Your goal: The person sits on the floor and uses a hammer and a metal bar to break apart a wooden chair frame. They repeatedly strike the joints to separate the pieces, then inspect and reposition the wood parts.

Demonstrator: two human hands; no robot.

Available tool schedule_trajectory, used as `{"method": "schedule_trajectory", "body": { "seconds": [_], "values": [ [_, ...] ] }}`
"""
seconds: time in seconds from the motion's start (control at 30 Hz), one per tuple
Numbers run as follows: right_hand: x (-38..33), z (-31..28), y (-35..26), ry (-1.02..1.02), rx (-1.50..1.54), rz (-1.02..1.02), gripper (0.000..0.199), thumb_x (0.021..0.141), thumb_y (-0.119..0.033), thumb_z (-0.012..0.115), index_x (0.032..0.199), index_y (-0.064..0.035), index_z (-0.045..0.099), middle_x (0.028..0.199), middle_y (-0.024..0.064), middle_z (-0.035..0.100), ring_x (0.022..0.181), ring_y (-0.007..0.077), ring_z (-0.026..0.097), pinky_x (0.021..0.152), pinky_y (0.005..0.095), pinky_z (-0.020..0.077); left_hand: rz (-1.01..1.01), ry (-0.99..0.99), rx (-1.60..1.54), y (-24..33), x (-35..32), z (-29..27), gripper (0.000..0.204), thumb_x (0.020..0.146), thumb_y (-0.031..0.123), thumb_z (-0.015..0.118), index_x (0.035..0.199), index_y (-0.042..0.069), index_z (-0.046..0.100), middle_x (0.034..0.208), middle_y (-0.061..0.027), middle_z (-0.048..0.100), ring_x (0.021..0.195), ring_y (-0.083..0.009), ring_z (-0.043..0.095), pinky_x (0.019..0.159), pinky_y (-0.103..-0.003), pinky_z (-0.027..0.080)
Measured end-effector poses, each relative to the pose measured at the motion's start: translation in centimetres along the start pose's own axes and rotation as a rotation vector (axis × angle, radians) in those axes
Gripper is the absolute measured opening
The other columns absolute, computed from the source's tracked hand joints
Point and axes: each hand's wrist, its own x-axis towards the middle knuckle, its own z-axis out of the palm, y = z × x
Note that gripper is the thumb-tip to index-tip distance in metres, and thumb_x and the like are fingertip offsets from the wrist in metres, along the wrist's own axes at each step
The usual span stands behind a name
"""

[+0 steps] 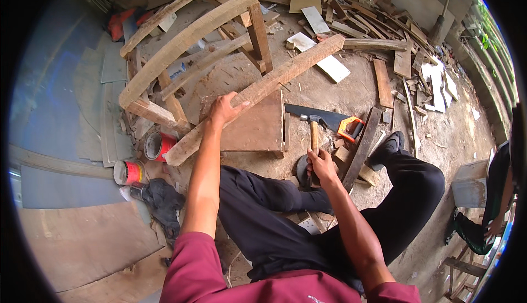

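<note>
A long rough wooden beam slants across a low brown wooden box, its near end to the left and its far end to the right. My left hand is closed over the beam near its middle, thumb on the top face. In my right hand is a hammer, gripped by its wooden handle with the metal head pointing away from me. A handsaw with an orange and black handle lies on the ground just beyond the hammer.
A wooden frame with curved rails stands at the far left. Two red cans sit at the left, near a dark cloth. Scrap wood is heaped at the far right. A dark plank lies by my foot. Another person's arm shows at the right edge.
</note>
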Motion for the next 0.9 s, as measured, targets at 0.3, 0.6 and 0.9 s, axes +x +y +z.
{"method": "schedule_trajectory", "body": {
  "seconds": [0.3,0.6,0.9],
  "values": [
    [1.5,0.5,0.8,0.097,-0.010,-0.044,0.020,0.098,-0.022,0.061,0.091,-0.0043,0.054,0.073,0.0015,0.054,0.057,0.0118,0.053,0.050,0.0296,0.0459,0.033,0.169,-0.109,0.3,-1.2,2.8,0.067,0.087,0.050,0.071,0.124,-0.004,0.057,0.116,-0.0294,0.066,0.109,-0.0439,0.064,0.091,-0.049,0.053],
    [2.3,-2.4,3.1,0.277,-0.159,0.075,0.016,0.092,-0.016,0.061,0.082,-0.0026,0.058,0.067,0.0040,0.057,0.055,0.0154,0.057,0.051,0.0323,0.0481,0.029,0.126,-0.136,1.1,-4.3,2.0,0.058,0.083,0.052,0.072,0.116,0.004,0.063,0.103,-0.0243,0.071,0.101,-0.0424,0.067,0.083,-0.048,0.053],
    [0.0,-1.7,-3.7,0.026,0.220,-0.107,0.027,0.102,-0.028,0.056,0.095,-0.0016,0.052,0.071,0.0027,0.052,0.053,0.0133,0.051,0.048,0.0302,0.0461,0.191,0.197,-0.044,0.8,-6.6,3.4,0.068,0.082,0.061,0.071,0.114,0.001,0.062,0.096,-0.0247,0.071,0.096,-0.0445,0.067,0.080,-0.048,0.054]
  ]
}}
